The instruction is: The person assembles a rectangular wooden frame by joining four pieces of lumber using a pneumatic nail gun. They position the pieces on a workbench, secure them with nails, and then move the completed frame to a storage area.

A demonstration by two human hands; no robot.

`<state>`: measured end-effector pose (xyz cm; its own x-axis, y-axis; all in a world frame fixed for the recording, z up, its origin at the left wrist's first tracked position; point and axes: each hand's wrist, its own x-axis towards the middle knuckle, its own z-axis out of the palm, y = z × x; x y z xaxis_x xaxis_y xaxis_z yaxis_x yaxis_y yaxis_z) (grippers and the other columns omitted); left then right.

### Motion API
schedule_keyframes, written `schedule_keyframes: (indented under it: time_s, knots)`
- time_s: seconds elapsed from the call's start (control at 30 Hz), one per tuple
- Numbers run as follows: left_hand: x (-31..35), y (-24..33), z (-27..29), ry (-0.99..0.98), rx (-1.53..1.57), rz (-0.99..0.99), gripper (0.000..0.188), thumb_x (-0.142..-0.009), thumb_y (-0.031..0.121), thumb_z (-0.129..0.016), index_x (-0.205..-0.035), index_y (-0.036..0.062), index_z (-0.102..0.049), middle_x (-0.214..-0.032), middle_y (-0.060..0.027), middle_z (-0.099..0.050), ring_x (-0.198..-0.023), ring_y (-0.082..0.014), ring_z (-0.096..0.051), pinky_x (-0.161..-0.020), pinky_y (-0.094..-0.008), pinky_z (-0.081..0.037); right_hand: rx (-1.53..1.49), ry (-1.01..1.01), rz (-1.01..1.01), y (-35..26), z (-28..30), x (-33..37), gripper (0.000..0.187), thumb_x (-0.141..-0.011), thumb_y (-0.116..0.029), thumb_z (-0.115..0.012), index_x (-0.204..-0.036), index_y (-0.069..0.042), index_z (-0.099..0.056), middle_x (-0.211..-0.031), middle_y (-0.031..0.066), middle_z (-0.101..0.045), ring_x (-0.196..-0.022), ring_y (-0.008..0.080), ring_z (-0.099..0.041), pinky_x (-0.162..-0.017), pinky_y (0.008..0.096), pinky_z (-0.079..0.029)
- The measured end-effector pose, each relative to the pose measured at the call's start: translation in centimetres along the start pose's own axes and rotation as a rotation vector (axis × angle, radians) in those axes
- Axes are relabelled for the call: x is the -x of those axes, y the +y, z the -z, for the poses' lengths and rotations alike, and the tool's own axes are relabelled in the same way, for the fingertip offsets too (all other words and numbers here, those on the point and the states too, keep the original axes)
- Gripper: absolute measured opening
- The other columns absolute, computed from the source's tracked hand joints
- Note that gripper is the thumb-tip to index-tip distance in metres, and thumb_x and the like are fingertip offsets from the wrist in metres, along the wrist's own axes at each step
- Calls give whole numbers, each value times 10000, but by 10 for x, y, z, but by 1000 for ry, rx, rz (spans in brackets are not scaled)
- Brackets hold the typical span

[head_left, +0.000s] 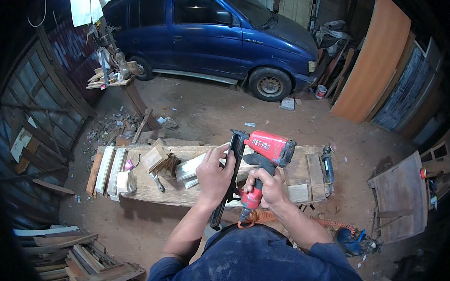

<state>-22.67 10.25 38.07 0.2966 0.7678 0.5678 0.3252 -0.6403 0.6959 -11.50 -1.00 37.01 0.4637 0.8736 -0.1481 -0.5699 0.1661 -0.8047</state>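
Note:
A red and black air nail gun is held up in front of my chest, over the near side of a wooden workbench. My right hand is wrapped round its handle. My left hand grips the long black magazine near its upper end, thumb and fingers on its sides. From the handle's base runs an orange coiled air hose. Pale wood pieces lie on the bench just beyond my left hand, partly hidden by it.
On the bench are stacked wood blocks, a small hand tool, white strips and a teal angle grinder. A blue van stands beyond. Scrap wood lies low left; a wooden panel stands at right.

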Motion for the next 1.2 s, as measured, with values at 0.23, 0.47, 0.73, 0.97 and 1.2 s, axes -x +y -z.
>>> schedule_keyframes:
  time_s: [0.23, 0.47, 0.73, 0.97, 1.2]
  knots:
    - [0, 1, -5, -16, -89, -92, 186, -881, 138, -761, -1043, 50, -738, -833, -115, -700, -675, -270, -666, -580, -389, -503, -15, 19, -20, -1, 1, 0, 95, -889, -51, -595, -808, -1, -598, -642, 90, -596, -517, 195, -610, -531, 368, -542]
    - [-7, 4, 5, -77, 65, 27, 249, -952, 204, -709, -1115, 17, -738, -912, -139, -697, -674, -249, -668, -606, -351, -513, -37, 0, -24, -4, -1, -1, 79, -886, -36, -573, -820, 0, -596, -644, 96, -602, -516, 198, -605, -531, 365, -540]
    - [8, -45, 23, -332, 385, 454, 285, -955, 216, -718, -1117, -19, -726, -873, -126, -730, -783, -144, -684, -730, -288, -511, -176, -19, -217, -15, -3, -9, 89, -899, -132, -583, -869, -53, -557, -664, 57, -550, -555, 185, -583, -592, 380, -527]
    - [9, -25, 26, -67, 46, 130, 188, -876, 198, -785, -894, 13, -753, -694, -104, -690, -577, -212, -651, -556, -351, -500, -171, -18, -243, -1, -4, -16, 98, -900, -106, -587, -827, -44, -565, -665, 74, -576, -552, 201, -603, -571, 380, -546]
    - [2, -11, 27, 11, -198, -43, 144, -835, 171, -782, -774, 63, -708, -677, -87, -663, -619, -284, -663, -567, -399, -511, -134, -33, -236, -5, -14, -14, 105, -897, -99, -576, -814, -36, -564, -664, 81, -579, -544, 200, -601, -564, 370, -548]
